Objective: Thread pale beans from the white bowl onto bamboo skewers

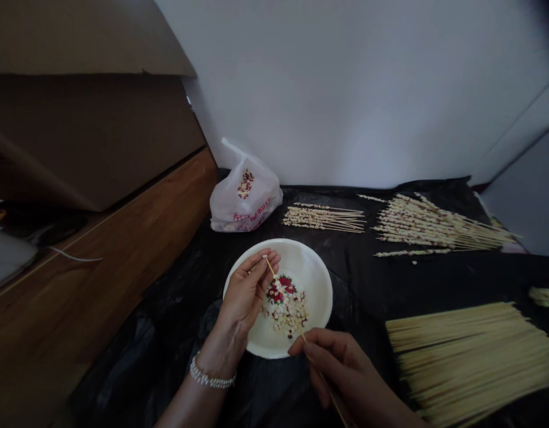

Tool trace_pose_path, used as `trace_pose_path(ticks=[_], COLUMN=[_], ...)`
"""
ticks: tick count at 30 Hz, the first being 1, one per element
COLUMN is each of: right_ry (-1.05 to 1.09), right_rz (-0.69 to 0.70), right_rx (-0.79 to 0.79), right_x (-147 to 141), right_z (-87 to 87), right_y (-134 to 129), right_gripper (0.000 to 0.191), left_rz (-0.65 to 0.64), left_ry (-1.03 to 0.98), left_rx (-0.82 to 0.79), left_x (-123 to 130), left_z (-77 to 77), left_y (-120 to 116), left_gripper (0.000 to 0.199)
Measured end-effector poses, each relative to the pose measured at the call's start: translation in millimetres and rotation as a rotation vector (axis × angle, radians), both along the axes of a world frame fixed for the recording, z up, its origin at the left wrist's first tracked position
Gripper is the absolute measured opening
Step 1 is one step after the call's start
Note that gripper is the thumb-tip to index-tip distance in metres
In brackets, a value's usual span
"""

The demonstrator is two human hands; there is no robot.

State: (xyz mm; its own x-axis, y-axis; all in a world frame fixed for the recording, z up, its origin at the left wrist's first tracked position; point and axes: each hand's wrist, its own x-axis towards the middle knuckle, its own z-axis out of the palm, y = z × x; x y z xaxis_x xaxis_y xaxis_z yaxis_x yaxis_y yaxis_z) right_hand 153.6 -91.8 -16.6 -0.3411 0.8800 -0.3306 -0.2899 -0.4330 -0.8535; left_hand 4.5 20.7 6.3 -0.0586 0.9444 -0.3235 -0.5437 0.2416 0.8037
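Observation:
My left hand (248, 291), a beaded bracelet on its wrist, is over the white bowl (316, 267). Its fingers pinch a small pale piece (265, 257) at the tip of a thin wooden skewer (270, 266). Lower down, my right hand (339, 359) grips the same skewer near the bowl's front rim. Some pale pieces appear threaded along the skewer, though they blend with those behind. In the bowl lies a heap of small cream and dark red pieces (292, 315), over a red flower print. I cannot make out exactly what the pieces are.
A knotted white plastic bag (245, 199) stands behind the bowl. Filled skewers lie in a small pile (319, 218) and a larger pile (430, 223). Bare skewers (474, 362) are stacked at right on black plastic sheeting (358, 273). A cardboard box (91, 131) is at left.

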Motion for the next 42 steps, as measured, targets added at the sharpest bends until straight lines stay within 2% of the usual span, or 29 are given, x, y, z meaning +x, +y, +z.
trace_pose_path(ticks=[3, 7, 12, 19, 26, 35, 42], right_ry=[-0.090, -0.119, -0.160, -0.237, -0.234, -0.199, -0.179], right_rz=[0.001, -0.068, -0.050, 0.000, -0.016, -0.018, -0.101], right_rx=[0.061, 0.102, 0.137, 0.185, 0.181, 0.190, 0.203], right_x=[-1.2, -3.0, -3.4, -1.6, -2.0, -1.7, -1.3], right_z=[0.3, -5.1, -5.8, 3.6, -1.0, -2.0, -11.0], right_y=[-0.1, -1.6, -1.2, 0.6, 0.7, -1.0, -2.6], right_gripper=[0.041, 0.033, 0.029, 0.029, 0.029, 0.029, 0.025], left_rz=[-0.033, -0.051, -0.045, 0.003, 0.003, -0.105, -0.267], left_ry=[-0.006, -0.081, -0.157, -0.184, -0.170, -0.065, -0.016], left_rx=[-0.006, -0.038, -0.113, -0.173, -0.163, -0.102, -0.087], left_x=[0.0, -1.0, -3.6, -2.6, -0.8, -4.6, -2.8], left_z=[-0.1, 0.7, 1.4, 3.4, 5.4, 1.3, 4.9], left_y=[-0.5, -0.5, 3.1, 4.1, 3.2, 1.0, -5.9], left_gripper=[0.021, 0.022, 0.028, 0.014, 0.013, 0.013, 0.012])
